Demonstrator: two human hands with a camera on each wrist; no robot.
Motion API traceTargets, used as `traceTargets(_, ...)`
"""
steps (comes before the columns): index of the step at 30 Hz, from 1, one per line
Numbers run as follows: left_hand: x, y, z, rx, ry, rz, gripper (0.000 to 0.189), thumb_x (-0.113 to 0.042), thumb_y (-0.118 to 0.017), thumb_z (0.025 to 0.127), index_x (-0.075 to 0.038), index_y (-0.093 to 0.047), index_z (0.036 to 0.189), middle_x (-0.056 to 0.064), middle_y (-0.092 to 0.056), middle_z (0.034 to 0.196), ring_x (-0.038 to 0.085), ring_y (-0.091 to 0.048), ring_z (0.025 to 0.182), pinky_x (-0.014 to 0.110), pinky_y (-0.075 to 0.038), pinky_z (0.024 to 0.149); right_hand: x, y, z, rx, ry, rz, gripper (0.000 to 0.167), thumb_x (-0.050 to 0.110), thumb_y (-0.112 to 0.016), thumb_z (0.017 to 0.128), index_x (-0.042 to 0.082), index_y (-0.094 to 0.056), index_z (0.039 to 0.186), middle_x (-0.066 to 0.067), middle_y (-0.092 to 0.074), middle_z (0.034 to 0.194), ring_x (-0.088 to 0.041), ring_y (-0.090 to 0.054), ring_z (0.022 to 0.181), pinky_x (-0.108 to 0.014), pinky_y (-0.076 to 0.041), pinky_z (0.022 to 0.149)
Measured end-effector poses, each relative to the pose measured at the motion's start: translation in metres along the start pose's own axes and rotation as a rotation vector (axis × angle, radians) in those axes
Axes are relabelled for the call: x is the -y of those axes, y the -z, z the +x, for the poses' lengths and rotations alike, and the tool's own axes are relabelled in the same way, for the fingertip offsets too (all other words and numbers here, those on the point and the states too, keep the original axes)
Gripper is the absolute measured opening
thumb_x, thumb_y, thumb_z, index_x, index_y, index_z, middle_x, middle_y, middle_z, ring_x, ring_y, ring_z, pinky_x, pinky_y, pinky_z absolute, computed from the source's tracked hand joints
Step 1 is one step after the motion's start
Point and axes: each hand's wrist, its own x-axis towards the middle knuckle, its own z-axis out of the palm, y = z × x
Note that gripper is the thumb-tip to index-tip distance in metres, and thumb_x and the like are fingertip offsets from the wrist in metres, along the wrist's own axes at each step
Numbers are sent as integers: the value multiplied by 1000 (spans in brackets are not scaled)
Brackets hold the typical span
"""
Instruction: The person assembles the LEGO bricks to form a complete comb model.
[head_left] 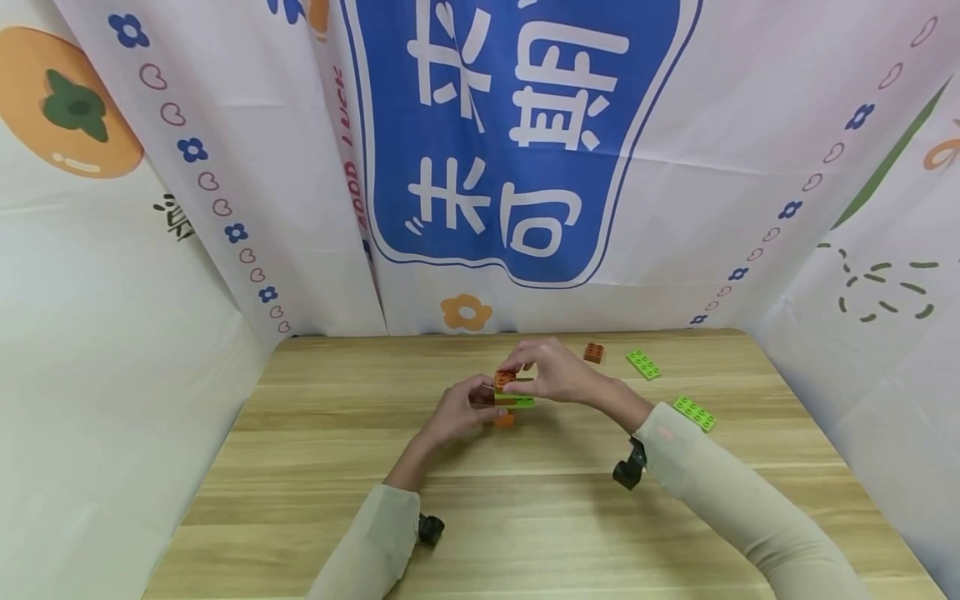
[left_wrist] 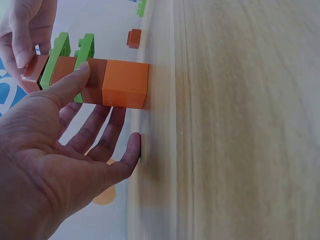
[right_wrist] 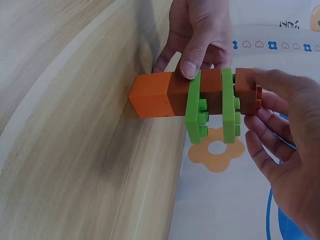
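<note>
Here's my left hand (head_left: pixel 457 410) gripping the brick tower (right_wrist: pixel 210 92) mid-height, bracing it, I'd judge, while my right hand (head_left: pixel 558 371) pinches the top brown brick (right_wrist: pixel 245 90)! Tower's upright toward the table's (head_left: pixel 487 517) twelve o'clock; from it, green plates (head_left: pixel 694 413) near three, loose brown brick (head_left: pixel 593 353) at two; fingers mask the top joint, seating unclear

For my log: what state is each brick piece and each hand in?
Brick tower: upright, stacked.
Top brown brick: on the tower; whether fully pressed down, unclear.
Left hand: grips the tower.
Right hand: grips the top brown brick.
Loose brown brick: unattached, studs up.
Nearer green plate: unattached, studs up.
Farther green plate: unattached, studs up.
</note>
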Motion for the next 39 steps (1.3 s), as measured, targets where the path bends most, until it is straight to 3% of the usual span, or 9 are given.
traceTargets(6, 0, -1, 1, -1, -6, -5, 30, -11, -81, 96, -9, -69, 123, 11, -74, 125, 28, -71, 114, 47, -58, 101, 1, 3, 0, 13, -15, 2, 26, 21, -87, 91, 9, -82, 114, -1, -79, 107, -12, -74, 97, -31, -62, 86)
traceTargets(16, 0, -1, 0, -6, -18, -39, 31, -11, -81, 95, -8, -69, 124, 11, -74, 123, 29, -71, 113, 45, -59, 97, 5, 7, 3, 63, -63, 25, 25, 18, -85, 92, 8, -82, 115, 0, -79, 105, -12, -73, 96, -40, -63, 86)
traceTargets(26, 0, 0, 0, 10, -56, -54, 35, -12, -81, 96, -4, -68, 127, 15, -73, 124, 33, -71, 114, 44, -60, 97, 11, 9, 7, 95, -78, -11, 23, 17, -85, 93, 7, -82, 114, -1, -79, 105, -14, -73, 97, -36, -62, 85)
traceTargets(39, -1, 1, 4, 7, -40, -36, 32, -12, -82, 94, -7, -69, 123, 10, -73, 122, 29, -70, 115, 45, -58, 100, 9, 5, 3, 63, -73, -19, 25, 18, -84, 93, 7, -81, 115, -2, -79, 109, -15, -73, 101, -32, -60, 91)
